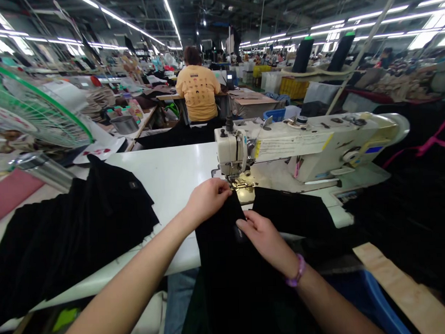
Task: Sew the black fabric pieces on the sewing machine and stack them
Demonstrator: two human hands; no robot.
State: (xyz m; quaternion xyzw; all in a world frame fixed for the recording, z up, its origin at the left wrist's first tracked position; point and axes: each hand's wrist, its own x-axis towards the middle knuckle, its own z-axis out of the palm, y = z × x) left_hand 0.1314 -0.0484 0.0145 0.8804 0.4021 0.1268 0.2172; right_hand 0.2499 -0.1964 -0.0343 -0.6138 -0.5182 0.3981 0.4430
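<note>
A long piece of black fabric [226,264] hangs from the sewing machine [280,140] over the table's front edge into my lap. Close to the needle area, my left hand [209,199] pinches the fabric's upper end. Lower down, my right hand [263,236], with a purple band at the wrist, grips the fabric's right edge between thumb and fingers. A small dark shiny patch lies on the cloth beside my right thumb. Another black cloth piece [289,211] rests on the machine bed to the right. The needle tip itself is too small to make out.
Black garments [117,200] are piled on the white table [174,164] at left, near a green-rimmed fan [41,110]. A wooden board [405,287] and blue bin [380,298] are at lower right. A person in a yellow shirt [198,92] sits ahead, facing away.
</note>
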